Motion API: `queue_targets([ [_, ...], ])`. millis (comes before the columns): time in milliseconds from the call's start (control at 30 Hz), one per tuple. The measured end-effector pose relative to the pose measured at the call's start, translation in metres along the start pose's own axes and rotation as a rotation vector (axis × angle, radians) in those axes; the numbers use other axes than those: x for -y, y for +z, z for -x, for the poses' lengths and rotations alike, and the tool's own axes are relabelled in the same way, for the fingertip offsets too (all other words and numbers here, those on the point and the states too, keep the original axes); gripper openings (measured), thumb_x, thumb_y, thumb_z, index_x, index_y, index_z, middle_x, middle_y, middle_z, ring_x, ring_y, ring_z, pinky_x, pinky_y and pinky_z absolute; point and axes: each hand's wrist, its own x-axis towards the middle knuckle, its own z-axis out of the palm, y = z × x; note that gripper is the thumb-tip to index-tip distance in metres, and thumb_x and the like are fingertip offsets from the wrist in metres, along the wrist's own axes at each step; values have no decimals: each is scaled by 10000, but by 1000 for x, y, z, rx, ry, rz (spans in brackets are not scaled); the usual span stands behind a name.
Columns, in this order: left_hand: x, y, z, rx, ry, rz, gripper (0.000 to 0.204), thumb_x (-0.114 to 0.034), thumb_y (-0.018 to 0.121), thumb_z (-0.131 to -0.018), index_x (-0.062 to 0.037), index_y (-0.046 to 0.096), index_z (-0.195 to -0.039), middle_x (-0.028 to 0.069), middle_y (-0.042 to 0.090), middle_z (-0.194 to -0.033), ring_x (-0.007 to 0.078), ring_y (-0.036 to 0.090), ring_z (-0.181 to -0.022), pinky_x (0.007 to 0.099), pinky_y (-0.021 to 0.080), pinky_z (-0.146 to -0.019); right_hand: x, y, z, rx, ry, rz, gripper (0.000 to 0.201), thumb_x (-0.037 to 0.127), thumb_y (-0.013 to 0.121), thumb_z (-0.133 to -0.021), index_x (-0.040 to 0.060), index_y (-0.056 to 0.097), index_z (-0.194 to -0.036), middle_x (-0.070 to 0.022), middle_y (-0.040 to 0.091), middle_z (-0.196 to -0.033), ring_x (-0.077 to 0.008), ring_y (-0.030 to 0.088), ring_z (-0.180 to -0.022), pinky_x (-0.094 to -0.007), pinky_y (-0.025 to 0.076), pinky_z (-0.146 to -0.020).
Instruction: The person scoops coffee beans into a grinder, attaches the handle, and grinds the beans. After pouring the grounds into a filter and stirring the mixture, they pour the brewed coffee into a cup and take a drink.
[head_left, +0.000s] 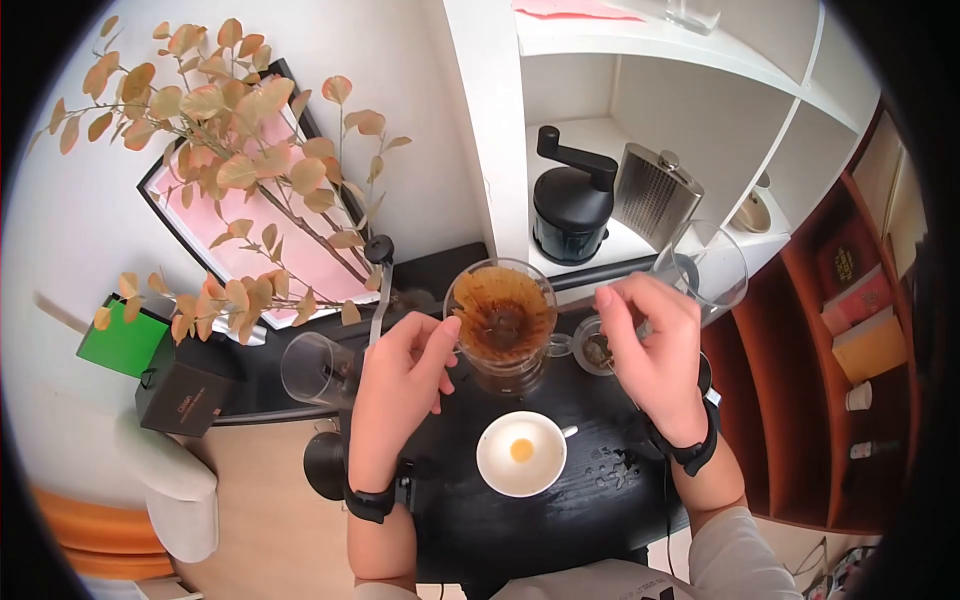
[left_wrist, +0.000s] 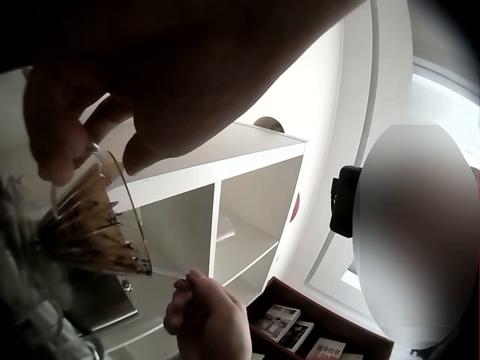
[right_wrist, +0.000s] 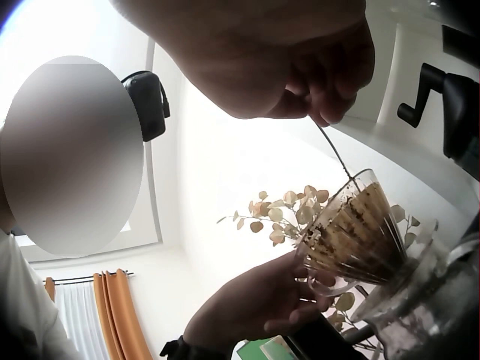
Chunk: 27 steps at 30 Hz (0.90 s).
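Note:
A glass coffee dripper (head_left: 500, 310), its inside coated with wet brown coffee grounds, stands over a glass server (head_left: 510, 380) on the black table. My left hand (head_left: 400, 385) is at its left side, fingers and thumb holding the dripper's loop handle (right_wrist: 330, 289). To the right, my right hand (head_left: 655, 345) pinches one end of a thin rod (right_wrist: 332, 150), which slants down to the dripper's rim in the right wrist view; I cannot tell what its far end is. A white cup (head_left: 495, 470) with a little yellow-brown liquid sits in front of the dripper.
Left of the dripper are a clear glass (head_left: 315, 368), a black box (head_left: 188, 392) and leafy branches (head_left: 240, 170). A tall clear glass (head_left: 715, 265) stands at the right. A black hand grinder (head_left: 572, 205) and metal flask (head_left: 655, 195) occupy the white shelf. Water drops (head_left: 615, 465) spot the table.

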Motion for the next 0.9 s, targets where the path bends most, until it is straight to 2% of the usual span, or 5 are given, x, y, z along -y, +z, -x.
queue_targets([
  [267,17,-1,-11,119,18,151,351,-300,636,-1085,-14,652,-883,49,674,-763,102,633,-595,253,486,-501,5,4,-8,-1,37,-11,227,90,681,-964,-26,622,-779,-216,600,-693,-397,628,-606,-444,455,-534],
  [333,15,-2,-9,112,53,105,366,-303,628,-1086,-11,642,-865,58,675,-756,108,627,-584,252,475,-498,1,4,-9,9,29,-14,241,126,716,-994,-30,661,-819,-133,588,-625,-170,547,-522,-339,413,-513],
  [567,21,4,-12,91,57,164,383,-319,610,-1087,-28,629,-839,61,670,-746,106,599,-563,250,453,-488,15,-33,12,165,263,3,296,232,771,-976,-61,736,-954,-129,719,-706,-169,710,-614,-322,523,-581],
  [600,24,0,-10,85,45,169,380,-321,611,-1085,-34,630,-837,60,669,-746,103,591,-560,250,446,-485,16,-39,24,139,280,-30,278,256,771,-947,-17,741,-906,-164,687,-693,-354,694,-642,-425,519,-600],
  [900,20,-2,0,52,72,164,335,-339,630,-1062,-71,612,-861,80,662,-736,118,593,-563,254,427,-483,21,-122,151,388,756,-84,245,139,685,-1040,-15,734,-855,-39,672,-733,-82,621,-616,-265,467,-521],
])
